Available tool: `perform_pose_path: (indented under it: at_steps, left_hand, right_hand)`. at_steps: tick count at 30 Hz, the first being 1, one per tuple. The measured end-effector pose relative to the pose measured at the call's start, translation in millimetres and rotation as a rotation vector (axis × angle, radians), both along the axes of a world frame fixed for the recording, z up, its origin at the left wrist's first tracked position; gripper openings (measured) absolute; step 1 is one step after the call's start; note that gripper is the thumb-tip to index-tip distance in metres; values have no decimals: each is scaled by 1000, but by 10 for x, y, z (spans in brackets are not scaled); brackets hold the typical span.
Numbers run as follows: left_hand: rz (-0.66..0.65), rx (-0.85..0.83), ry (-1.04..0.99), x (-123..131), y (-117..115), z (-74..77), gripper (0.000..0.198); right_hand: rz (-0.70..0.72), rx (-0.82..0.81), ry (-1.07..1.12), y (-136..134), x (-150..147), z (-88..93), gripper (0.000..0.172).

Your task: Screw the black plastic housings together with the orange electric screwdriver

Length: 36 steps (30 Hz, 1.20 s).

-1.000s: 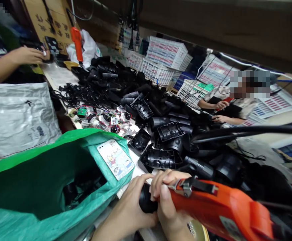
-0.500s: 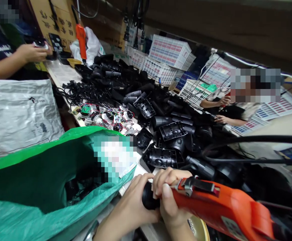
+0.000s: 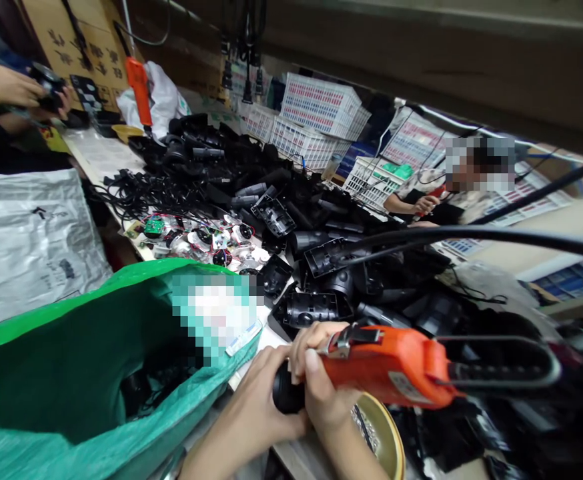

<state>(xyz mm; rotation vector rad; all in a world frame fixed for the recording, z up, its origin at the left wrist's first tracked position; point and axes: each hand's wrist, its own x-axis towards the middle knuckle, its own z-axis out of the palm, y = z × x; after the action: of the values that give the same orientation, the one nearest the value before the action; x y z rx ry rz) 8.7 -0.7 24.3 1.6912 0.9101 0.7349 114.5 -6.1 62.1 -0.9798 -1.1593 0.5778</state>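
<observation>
We hold a driver (image 3: 386,367) of smooth orange plastic with a slight sheen; its clip (image 3: 344,339) looks like bright metal and its nose (image 3: 286,397) is matt black. The shells (image 3: 311,310) heaped on the table are black plastic, some glossy. The green bag (image 3: 71,373) is woven plastic cloth, the grey bag (image 3: 26,233) crinkled shiny film. The crates (image 3: 321,107) are white plastic lattice, the dish (image 3: 389,433) dull brassy metal.

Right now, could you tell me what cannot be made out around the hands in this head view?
- Black part: mostly covered by the left hand and right hand.
- Orange screwdriver: tip hidden behind the fingers.
- Green bag: contents dark; a patch is pixelated.
- Yellow dish: cut off by the forearm.
</observation>
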Motion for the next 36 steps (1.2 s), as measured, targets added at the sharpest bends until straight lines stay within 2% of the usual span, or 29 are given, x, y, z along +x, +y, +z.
perform_pose_path:
  at_steps: [3,5,9,11,13,15,18,20,23,28,31,36]
  left_hand:
    - [-40,-24,6,-33,16,22,33]
    - [-60,-25,18,-49,28,28,26]
    - [-72,-39,84,-75,41,28,31]
    - [-63,-37,120,-85,41,24,35]
    - [-43,-33,161,-89,40,17,37]
    - [-29,-25,193,-86,43,6,39]
    - [-39,-14,199,-78,52,-10,37]
    - [-53,-12,197,-80,56,-15,37]
    - [-64,-3,203,-94,60,-3,36]
    - [-83,43,200,-106,84,39,32]
    - [-96,52,205,-99,103,57,30]
    - [-112,45,217,-117,129,75,31]
  right_hand:
    - [-31,25,25,0,5,73,17]
    - [-70,46,57,-71,19,245,10]
    - [-264,207,229,-422,94,690,7]
    - [-316,226,269,-618,132,763,5]
    - [-355,221,278,-749,149,685,4]
    - [-419,243,271,-796,142,522,4]
    - [-514,268,255,-768,110,318,5]
    - [-538,268,251,-737,93,259,5]
    - [-527,240,242,-699,84,221,7]
    - [-511,71,189,-594,98,116,16]
    - [-450,5,145,-535,111,34,20]
    - [-380,-18,131,-519,100,-114,17]
